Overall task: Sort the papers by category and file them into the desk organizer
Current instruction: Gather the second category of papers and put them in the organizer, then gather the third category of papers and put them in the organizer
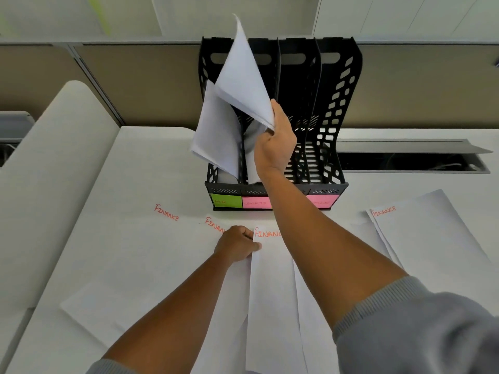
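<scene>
A black desk organizer (334, 109) with several upright slots stands at the back of the desk, with green and pink labels on its front. My right hand (275, 141) grips a bundle of white sheets (243, 82) held above the second slot from the left. More white papers (216, 133) lean in the leftmost slot. My left hand (237, 245) pinches the left edge of a sheet marked FINANCE (272, 279) lying on the desk. Other FINANCE sheets (140, 255) lie spread to the left, and a small stack (429, 230) lies at the right.
A white desk (151, 157) carries everything. A beige partition wall (140, 85) rises behind the organizer. An open cable tray (410, 160) with a raised lid sits at the back right. A curved white panel (48, 163) runs along the left.
</scene>
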A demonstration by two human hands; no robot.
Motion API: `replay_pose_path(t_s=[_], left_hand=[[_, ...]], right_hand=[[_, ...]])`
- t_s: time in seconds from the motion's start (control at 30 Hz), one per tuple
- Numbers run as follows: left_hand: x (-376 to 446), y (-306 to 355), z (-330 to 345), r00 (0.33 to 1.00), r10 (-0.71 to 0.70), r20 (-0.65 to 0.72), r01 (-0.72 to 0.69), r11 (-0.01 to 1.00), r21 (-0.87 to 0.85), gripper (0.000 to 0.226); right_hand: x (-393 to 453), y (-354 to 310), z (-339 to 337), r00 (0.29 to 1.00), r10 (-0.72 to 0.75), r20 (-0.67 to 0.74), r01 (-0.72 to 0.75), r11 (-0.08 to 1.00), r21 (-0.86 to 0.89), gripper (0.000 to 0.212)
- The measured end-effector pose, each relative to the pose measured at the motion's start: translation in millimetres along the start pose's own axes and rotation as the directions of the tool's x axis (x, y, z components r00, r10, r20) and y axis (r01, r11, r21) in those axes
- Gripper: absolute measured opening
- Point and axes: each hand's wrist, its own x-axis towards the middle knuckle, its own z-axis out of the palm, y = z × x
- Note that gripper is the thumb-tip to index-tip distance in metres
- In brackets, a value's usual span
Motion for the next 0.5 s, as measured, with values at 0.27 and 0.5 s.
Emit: replay_pose_path(t_s=[0.27, 0.5], left_hand=[[4, -1, -3, 1.000, -0.007, -0.001, 0.007, 1.000, -0.013, 0.021], [1, -1, -2, 1.000, -0.005, 0.009, 0.005, 1.000, -0.006, 0.015]], right_hand=[[-10, 38, 8, 0.955, 0.197, 0.223, -0.175, 0.978, -0.115, 0.059], [-22, 41, -10, 0.956, 0.171, 0.239, -0.147, 0.982, -0.116, 0.055]])
